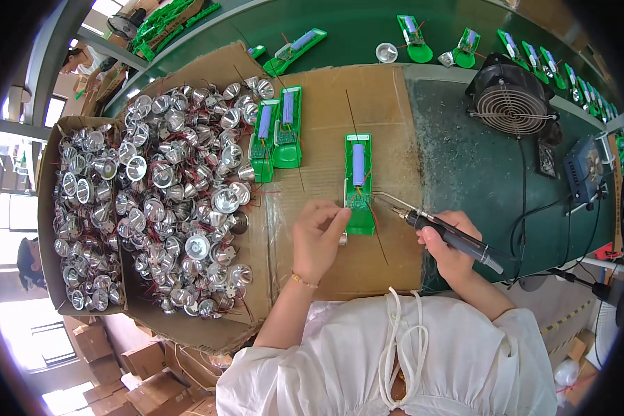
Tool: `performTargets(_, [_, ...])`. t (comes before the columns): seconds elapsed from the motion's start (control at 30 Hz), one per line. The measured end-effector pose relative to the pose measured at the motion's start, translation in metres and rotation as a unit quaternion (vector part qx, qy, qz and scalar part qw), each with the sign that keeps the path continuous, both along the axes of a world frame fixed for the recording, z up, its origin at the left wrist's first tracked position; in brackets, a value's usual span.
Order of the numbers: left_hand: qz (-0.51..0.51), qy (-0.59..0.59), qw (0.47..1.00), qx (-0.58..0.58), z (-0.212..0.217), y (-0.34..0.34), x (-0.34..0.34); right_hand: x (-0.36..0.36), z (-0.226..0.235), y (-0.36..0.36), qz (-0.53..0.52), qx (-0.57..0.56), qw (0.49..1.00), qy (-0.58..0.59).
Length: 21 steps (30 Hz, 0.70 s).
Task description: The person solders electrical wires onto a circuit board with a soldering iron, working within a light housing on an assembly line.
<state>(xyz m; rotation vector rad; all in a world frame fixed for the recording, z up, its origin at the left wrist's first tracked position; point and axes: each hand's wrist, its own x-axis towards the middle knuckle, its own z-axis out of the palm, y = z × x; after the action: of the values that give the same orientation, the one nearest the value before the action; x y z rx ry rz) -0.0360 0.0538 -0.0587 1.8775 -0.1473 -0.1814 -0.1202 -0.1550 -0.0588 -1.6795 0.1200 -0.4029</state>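
Overall, a green workbench (464,180) bears a cardboard carton (201,334) heaped with silver reflector cups (197,246) and, beside it, a cardboard mat (392,267). The right hand (455,263) is wrapped around a soldering iron (457,240); the left hand's (315,239) thumb and fingertips gather closely, but whether they pinch a wire cannot be told. Between the hands lies an open green lamp housing (360,224): its lilac battery cell (358,165) is in, soldering at its circuit board (358,201) looks unfinished, and no cup appears seated.

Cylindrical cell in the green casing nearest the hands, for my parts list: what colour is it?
The cylindrical cell is pale violet-blue, best seen in the head view.
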Motion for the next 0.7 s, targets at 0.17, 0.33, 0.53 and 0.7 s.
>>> performTargets(0.17, [-0.02, 0.013, 1.0, 0.013, 0.004, -0.001, -0.008, -0.001, -0.003, 0.008, -0.002, -0.001, 1.0, 0.006])
performTargets(0.33, [-0.016, 0.011, 1.0, 0.008, 0.006, 0.001, -0.013, -0.001, -0.001, 0.01, 0.02, -0.021, 1.0, -0.003])
performTargets(0.53, [-0.025, -0.029, 0.998, 0.051, 0.003, 0.002, -0.01, 0.0, -0.003, 0.012, 0.026, -0.02, 0.999, 0.012])
performTargets(0.7, [-0.017, -0.016, 0.998, 0.05, -0.001, -0.001, -0.01, 0.001, -0.004, 0.012, 0.02, -0.015, 1.0, -0.011])
